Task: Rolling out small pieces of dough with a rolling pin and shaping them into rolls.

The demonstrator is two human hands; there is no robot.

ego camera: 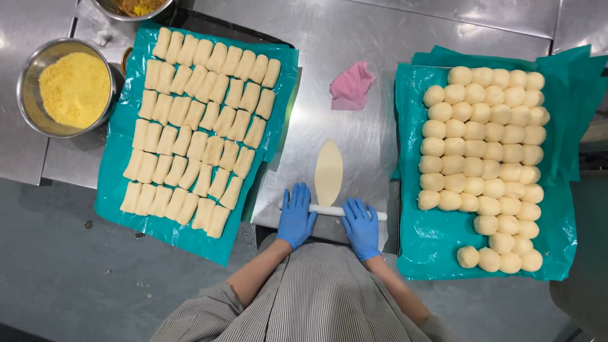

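Head view: white rolling pin (326, 209) is pressed flat under left hand (296, 216) and right hand (361, 227), grip apart, palms down. Oval dough sheet (329, 172) is laid just beyond on bench (354, 38).

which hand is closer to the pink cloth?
Right, narrowly. The right hand lies on the white rolling pin almost straight below the pink cloth; the left hand lies on the pin further left of it.

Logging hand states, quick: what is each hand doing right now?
Left hand: open, palm flat on the white rolling pin.
Right hand: open, palm flat on the same pin.
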